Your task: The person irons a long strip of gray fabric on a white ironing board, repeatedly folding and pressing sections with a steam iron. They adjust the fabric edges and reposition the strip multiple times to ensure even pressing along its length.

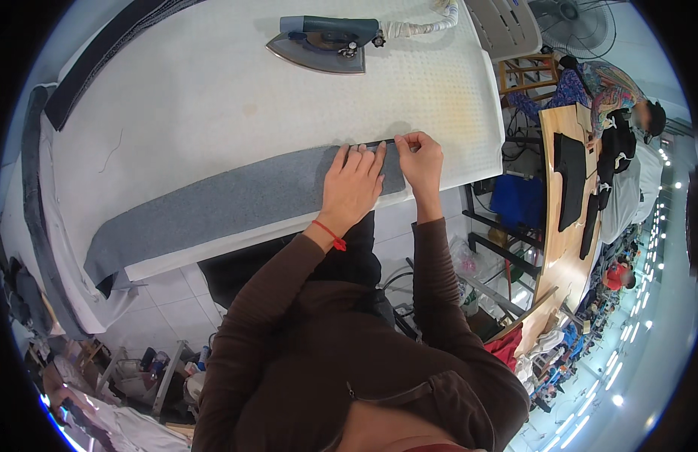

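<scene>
A long grey fabric piece [236, 192] lies along the near edge of the white padded ironing table, its left end drooping over the edge. My left hand [352, 177] rests flat on it toward the right end, fingers spread along the far edge. There a narrow dark strip [375, 144] shows, apparently folded over. My right hand [420, 160] pinches the far right corner of the fabric between thumb and fingers. Farther back on the table an iron [326, 44] lies on its side, its soleplate partly showing, with a wrapped hose running off to the right.
Dark folded fabric [100, 64] lies at the table's far left. A loose thread [111, 151] is on the white cover [213, 98]. To the right, a wooden table [548, 151] holds black pieces, with a person [620, 90] working beside it. A fan [571, 26] stands behind.
</scene>
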A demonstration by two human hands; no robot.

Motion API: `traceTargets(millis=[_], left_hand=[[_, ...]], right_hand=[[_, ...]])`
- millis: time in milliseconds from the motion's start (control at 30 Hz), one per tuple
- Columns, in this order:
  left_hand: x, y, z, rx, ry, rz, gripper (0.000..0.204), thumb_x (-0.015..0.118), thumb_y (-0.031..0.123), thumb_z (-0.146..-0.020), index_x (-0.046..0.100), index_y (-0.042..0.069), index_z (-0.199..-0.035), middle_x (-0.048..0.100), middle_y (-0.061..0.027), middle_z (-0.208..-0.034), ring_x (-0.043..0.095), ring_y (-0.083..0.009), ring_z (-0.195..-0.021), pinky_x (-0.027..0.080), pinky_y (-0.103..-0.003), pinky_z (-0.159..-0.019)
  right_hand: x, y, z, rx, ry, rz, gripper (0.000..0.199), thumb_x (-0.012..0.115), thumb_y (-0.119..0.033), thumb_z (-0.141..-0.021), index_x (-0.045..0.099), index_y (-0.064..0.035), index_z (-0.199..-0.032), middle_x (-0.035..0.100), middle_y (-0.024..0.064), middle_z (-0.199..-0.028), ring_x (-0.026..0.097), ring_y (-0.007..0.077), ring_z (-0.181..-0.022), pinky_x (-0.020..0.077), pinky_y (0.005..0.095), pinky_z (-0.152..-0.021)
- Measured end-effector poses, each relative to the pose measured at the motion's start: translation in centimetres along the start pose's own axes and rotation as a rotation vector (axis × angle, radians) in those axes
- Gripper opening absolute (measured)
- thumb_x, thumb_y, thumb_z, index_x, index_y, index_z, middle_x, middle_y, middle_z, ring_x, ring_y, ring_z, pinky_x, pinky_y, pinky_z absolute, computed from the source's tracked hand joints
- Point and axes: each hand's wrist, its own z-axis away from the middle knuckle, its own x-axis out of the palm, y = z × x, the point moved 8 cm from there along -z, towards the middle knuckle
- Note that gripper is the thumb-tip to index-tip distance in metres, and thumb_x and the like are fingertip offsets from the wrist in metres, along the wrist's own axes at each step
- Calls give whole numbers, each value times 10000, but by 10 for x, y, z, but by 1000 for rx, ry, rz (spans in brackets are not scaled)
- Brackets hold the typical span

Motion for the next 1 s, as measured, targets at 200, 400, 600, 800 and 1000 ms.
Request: traceTargets(millis=[200, 400, 600, 800, 1000], left_hand=[[-1, -2, 2, 14, 43, 52, 675, 689, 394, -1100, 588, 121, -1710, 673, -156, -1437, 594, -341, -1416, 412, -523, -1325], [-4, -4, 3, -1, 27, 129, 686, 701, 383, -1094, 578, 120, -1715, 633, -151, -1525, 570, -356, -1430, 414, -531, -1313], [-5, -5, 2, -6, 29, 124, 728, 699, 391, -1091, 546, 89, -1736, 612, -112, -1558, 553, -339, -1428, 416, -515, -1313], [-2, -5, 2, -1, 3, 89, 748, 686, 413, -1094, 535, 74, -1744, 614, -92, -1545, 553, -332, -1427, 415, -504, -1315], [-1, -3, 2, 3, -9, 31, 741, 668, 421, -1101, 537, 75, -1743, 615, -85, -1535, 561, -328, -1406, 419, -497, -1311]], right_hand=[[6, 11, -6, 66, -113, 58, 245, 843, -292, -1026, 837, -48, -1011, 820, 133, -964, 682, 394, -1108, 541, 557, -987], [9, 9, -5, -5, -149, 184, 231, 795, -301, -1068, 803, -72, -1042, 796, 151, -1102, 636, 438, -1203, 488, 629, -1043], [8, 6, -3, -6, -166, 197, 216, 783, -282, -1069, 791, -67, -1052, 778, 172, -1169, 623, 453, -1208, 480, 621, -1044], [9, 6, -3, -20, -168, 212, 219, 786, -281, -1067, 786, -63, -1046, 773, 174, -1172, 615, 455, -1225, 476, 619, -1044], [11, 6, -1, -34, -116, 251, 215, 811, -278, -1045, 792, -65, -1027, 778, 163, -1146, 626, 455, -1211, 488, 630, -1022]])
